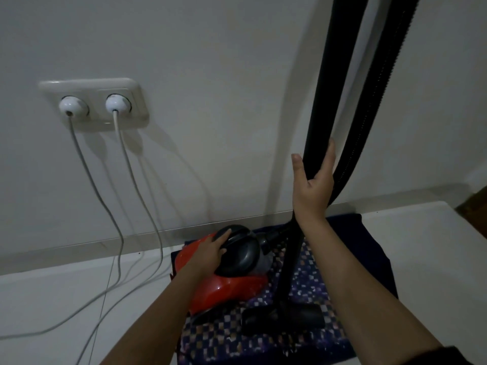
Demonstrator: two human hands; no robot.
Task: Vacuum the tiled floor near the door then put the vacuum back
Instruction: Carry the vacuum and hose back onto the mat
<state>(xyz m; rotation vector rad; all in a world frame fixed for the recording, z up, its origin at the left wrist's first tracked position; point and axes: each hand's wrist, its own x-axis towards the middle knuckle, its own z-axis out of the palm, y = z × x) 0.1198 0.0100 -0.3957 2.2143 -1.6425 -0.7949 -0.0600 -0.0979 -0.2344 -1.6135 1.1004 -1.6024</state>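
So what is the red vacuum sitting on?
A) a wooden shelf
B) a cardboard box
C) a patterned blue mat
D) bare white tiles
C: the vacuum rests on a dark blue mat with a small checked pattern, and the white floor shows around it.

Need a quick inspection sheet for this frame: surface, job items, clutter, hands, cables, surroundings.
Surface: pale floor, partly covered by a dark patterned mat.
Job's things: red vacuum sits on the mat; black tube stands upright, hose beside it, floor nozzle on the mat.
Clutter: nothing seen.
Hands: left hand rests on the vacuum's grey cover; right hand has its fingers around the tube.
Cables: two white cables hang from a double wall socket and trail across the floor.
Surroundings: white wall, skirting along its base.
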